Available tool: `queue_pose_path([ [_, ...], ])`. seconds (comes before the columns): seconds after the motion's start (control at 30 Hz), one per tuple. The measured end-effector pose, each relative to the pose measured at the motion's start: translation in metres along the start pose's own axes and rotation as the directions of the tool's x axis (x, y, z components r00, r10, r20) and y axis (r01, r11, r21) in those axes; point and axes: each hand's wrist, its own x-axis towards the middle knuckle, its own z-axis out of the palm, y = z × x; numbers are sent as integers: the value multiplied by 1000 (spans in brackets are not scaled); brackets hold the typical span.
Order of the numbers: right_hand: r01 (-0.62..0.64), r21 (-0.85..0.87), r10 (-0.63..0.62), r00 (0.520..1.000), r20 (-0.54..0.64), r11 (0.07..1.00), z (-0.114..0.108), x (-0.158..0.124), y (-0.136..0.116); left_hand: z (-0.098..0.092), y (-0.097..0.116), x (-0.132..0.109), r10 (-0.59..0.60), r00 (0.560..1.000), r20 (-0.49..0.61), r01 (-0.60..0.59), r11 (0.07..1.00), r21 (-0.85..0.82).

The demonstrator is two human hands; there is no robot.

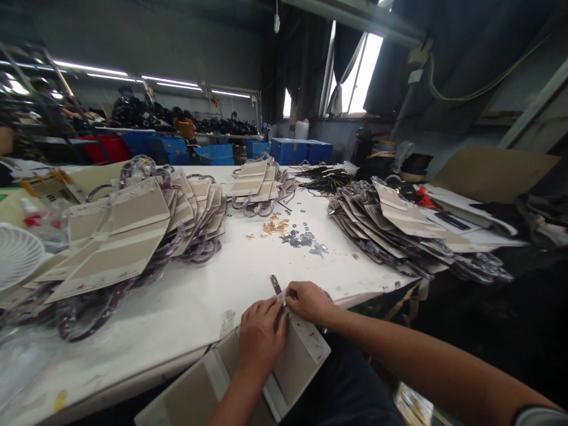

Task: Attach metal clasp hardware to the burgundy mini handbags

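A beige bag panel [195,384] with pale cross bands lies tilted over the table's front edge and my lap. My left hand [261,334] grips its upper edge, fingers bent together. Right beside it, my right hand [310,303] is closed in a pinch at the same edge; what is between those fingertips is hidden. A short dark strap with small holes [276,284] sticks out beyond the panel, just above both hands. Farther up the white table [239,266] lie a small heap of gold-coloured metal fittings [275,226] and a heap of grey metal pieces [299,238].
Stacked beige panels with plastic-wrapped dark handles [137,207] fill the left side; another stack [386,219] stands right. Dark thin straps [326,177] lie at the back. A white plastic basket [18,254] sits far left. Blue bins [302,151] and people are beyond the table.
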Motion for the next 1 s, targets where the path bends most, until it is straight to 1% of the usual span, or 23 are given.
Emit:
queue_pose_path([
  [0.07, 34, 10, -35, 999, 25, 999, -3, 2, 1, -2, -3, 9, 9, 1000, 21, -8, 1000, -23],
  [0.13, 48, 53, -53, 995, 89, 997, -11, 8, 5, -2, -7, 16, 31, 999, 32, -30, 999, -35],
  [0.2, 26, 92, -38, 991, 129, 995, -23, 21, 11, 0, -11, 20, 51, 998, 24, -49, 998, -44],
  [0.23, 4, 97, -16, 992, 125, 995, -30, 30, 15, 1, -13, 21, 55, 998, 16, -54, 997, -50],
  [0.37, -108, 42, 107, 994, 17, 993, -54, 82, 42, 7, -17, 21, 61, 998, -25, -63, 995, -72],
  [0.53, -238, -56, 232, 968, -93, 970, -66, 151, 85, 13, -20, 22, 61, 996, -71, -67, 994, -91],
  [0.63, -273, -90, 263, 958, -109, 958, -68, 179, 106, 16, -21, 22, 46, 992, -114, -59, 993, -107],
  [0.73, -254, -98, 248, 966, -73, 962, -62, 198, 117, 17, -21, 24, 46, 989, -140, -65, 989, -136],
  [0.87, -231, -84, 230, 973, -25, 969, -45, 214, 115, 17, -20, 26, 51, 987, -155, -73, 987, -143],
  [1.0, -257, -69, 255, 966, -38, 964, -34, 220, 106, 17, -19, 28, 42, 986, -159, -65, 987, -148],
])
